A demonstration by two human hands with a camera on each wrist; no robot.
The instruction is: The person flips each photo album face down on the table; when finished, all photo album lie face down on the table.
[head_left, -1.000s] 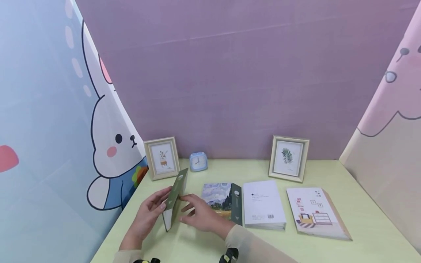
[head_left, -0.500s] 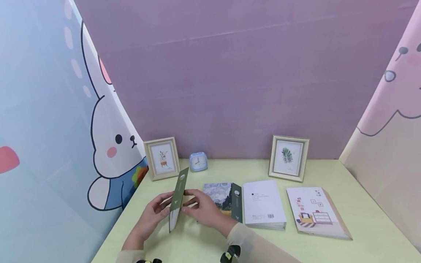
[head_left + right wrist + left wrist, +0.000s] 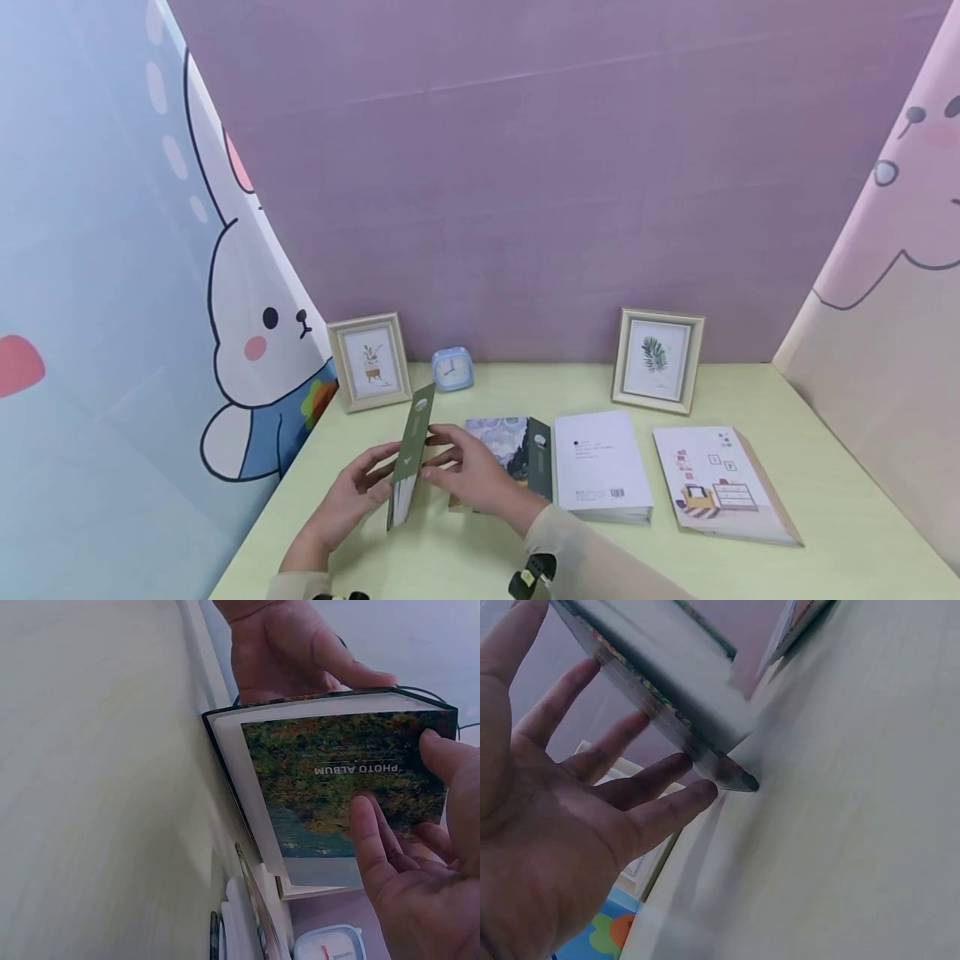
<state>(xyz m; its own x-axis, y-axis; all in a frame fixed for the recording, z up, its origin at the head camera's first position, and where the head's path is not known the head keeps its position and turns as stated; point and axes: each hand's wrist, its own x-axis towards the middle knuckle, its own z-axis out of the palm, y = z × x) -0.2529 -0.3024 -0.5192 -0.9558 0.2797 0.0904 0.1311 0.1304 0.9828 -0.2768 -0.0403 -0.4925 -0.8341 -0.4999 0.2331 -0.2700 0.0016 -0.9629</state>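
A photo album (image 3: 330, 769) with a green spine band stands nearly upright on the left of the table, between the two hands. My left hand (image 3: 341, 504) supports its left side, fingertips spread along the cover in the left wrist view, thumb by the near edge. From the other side my right hand (image 3: 468, 475) holds it, thumb and fingertips on the printed face. Close to the right hand lies a landscape-covered album (image 3: 510, 450) with a green band, partly hidden by that hand. A white album (image 3: 602, 462) lies beside it.
An album with a furniture drawing (image 3: 720, 483) lies at the right. Along the back stand a plant picture frame (image 3: 371, 362), a blue alarm clock (image 3: 452, 369) and a leaf picture frame (image 3: 658, 361). Fabric walls (image 3: 525, 208) enclose the pale green table (image 3: 862, 517).
The held album has shifted slightly to the right and its green spine has turned more toward the head camera. Both hands move with it, and the right fingers now lie closer against it.
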